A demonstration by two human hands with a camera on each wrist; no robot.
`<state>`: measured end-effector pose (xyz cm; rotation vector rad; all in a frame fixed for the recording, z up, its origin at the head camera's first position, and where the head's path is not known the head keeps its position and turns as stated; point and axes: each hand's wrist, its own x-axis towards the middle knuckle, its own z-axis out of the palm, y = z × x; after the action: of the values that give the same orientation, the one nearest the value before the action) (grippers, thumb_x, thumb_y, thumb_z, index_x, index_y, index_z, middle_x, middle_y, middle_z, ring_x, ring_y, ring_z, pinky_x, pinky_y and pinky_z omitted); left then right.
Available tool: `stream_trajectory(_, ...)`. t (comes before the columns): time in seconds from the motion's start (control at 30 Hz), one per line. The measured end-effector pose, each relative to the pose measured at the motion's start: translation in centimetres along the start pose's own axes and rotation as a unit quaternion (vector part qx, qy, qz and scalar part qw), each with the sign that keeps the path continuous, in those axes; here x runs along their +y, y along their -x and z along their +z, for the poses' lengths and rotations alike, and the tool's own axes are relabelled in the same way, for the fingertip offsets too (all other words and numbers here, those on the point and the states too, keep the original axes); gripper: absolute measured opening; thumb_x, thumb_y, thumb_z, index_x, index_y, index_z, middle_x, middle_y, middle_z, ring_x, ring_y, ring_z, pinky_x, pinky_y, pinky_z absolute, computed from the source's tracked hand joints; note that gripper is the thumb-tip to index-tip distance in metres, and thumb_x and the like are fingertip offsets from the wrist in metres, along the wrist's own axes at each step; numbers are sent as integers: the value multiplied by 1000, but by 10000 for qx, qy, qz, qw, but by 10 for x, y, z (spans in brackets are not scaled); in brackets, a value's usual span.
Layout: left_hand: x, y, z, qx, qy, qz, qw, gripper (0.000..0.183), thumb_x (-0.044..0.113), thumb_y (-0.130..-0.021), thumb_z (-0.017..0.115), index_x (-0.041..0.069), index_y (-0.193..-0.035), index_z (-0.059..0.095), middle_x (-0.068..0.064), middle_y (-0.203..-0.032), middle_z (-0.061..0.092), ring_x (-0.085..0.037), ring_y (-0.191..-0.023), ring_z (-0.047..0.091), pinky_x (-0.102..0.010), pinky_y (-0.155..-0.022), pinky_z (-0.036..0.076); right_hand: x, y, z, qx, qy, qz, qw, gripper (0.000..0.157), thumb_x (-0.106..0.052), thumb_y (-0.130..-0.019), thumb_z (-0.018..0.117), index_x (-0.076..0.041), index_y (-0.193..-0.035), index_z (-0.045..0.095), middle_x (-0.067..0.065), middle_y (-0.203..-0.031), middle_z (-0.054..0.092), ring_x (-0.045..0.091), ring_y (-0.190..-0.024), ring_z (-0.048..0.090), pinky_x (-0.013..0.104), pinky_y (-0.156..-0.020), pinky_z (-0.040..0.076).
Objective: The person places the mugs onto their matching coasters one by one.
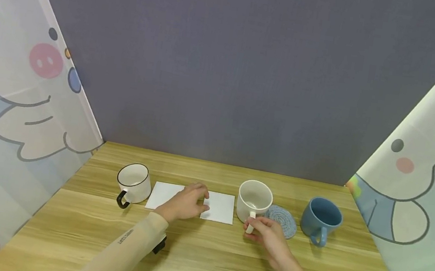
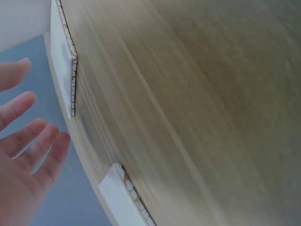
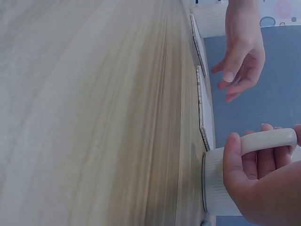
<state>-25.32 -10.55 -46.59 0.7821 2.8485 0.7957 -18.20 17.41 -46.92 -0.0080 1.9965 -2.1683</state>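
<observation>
My right hand (image 1: 269,239) grips the handle of a cream ribbed mug (image 1: 254,199). In the right wrist view the fingers (image 3: 233,155) curl round that handle (image 3: 268,140). The mug's base is at or very near the table surface. Two white square tiles lie side by side to its left, one on the right (image 1: 218,207) and one on the left (image 1: 163,194). Over the gap between them is my left hand (image 1: 186,203), fingers loosely bent and holding nothing. The left wrist view shows those fingers (image 2: 51,160) spread apart, clear of both tiles.
A white mug (image 1: 134,184) with black rim and handle stands at the left. Right of the cream mug lies a blue-grey knitted coaster (image 1: 281,221), and beyond it stands a blue mug (image 1: 321,219). A dark grey panel (image 1: 231,72) rises behind the wooden table (image 1: 198,264).
</observation>
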Motion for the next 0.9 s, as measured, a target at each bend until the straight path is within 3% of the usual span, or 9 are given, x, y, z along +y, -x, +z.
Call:
stream_trajectory(0.47, -10, -5, 4, -437, -235, -74, 9987, 22, 25, -90, 77, 15, -108, 67, -11, -147, 49, -36, -140, 38, -57, -112, 33, 2, -3, -2, -225, -137, -45, 9996, 26, -13, -96, 64, 12, -95, 64, 13, -92, 63, 25, -93, 61, 46, -88, 56)
stream_trajectory(0.9, -11, -8, 4, -615, -339, -55, 9975, 22, 21, -88, 78, 16, -107, 68, -10, -148, 50, -35, -137, 42, -55, -111, 35, 2, -6, -1, -132, -156, 109, 9997, 28, -18, -97, 62, 10, -96, 64, 14, -90, 63, 28, -92, 62, 49, -88, 55)
